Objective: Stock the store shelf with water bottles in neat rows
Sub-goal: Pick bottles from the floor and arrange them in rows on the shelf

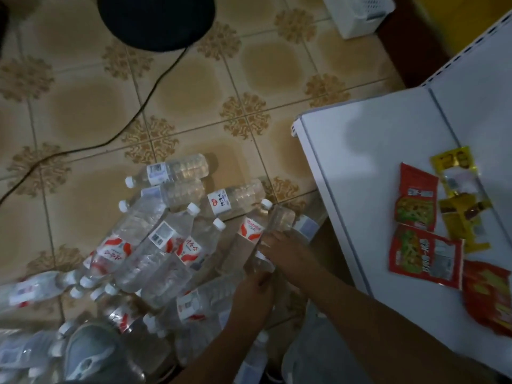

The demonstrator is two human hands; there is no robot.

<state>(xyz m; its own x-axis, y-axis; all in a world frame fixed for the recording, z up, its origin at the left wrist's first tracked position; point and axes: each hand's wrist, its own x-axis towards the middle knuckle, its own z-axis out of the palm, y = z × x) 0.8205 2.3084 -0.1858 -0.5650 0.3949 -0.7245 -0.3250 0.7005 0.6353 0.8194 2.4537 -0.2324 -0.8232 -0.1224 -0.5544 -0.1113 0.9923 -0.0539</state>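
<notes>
- No water bottle stood on the white shelf (pixel 374 167) yet, as far as we could see; its surface on the right held only red snack packets (pixel 415 200) and yellow packets (pixel 457 189) toward its right side.
- Many bottles lay in a loose pile of water bottles (pixel 155 245) on the tiled floor (pixel 83 106), left of the shelf, pointing every way and overlapping one another, so we judged the stocking barely begun, with nearly all of it left to do.
- Both arms reached in from the near right toward the right edge of the pile, close beside the shelf's front edge.
- Our right hand (pixel 279 248) lay over the lower part of one clear bottle (pixel 273 228), fingers bent round it, so we took it to be gripping that bottle.
- Our left hand (pixel 252 295), nearer and just left of it, had its fingers curled at the near end of the same bottle; the blur kept us from telling whether it truly held it.
- Farther off on the floor sat a black round base (pixel 155 20) with a cable (pixel 138 106), and a white basket (pixel 357 12) at the far right.
</notes>
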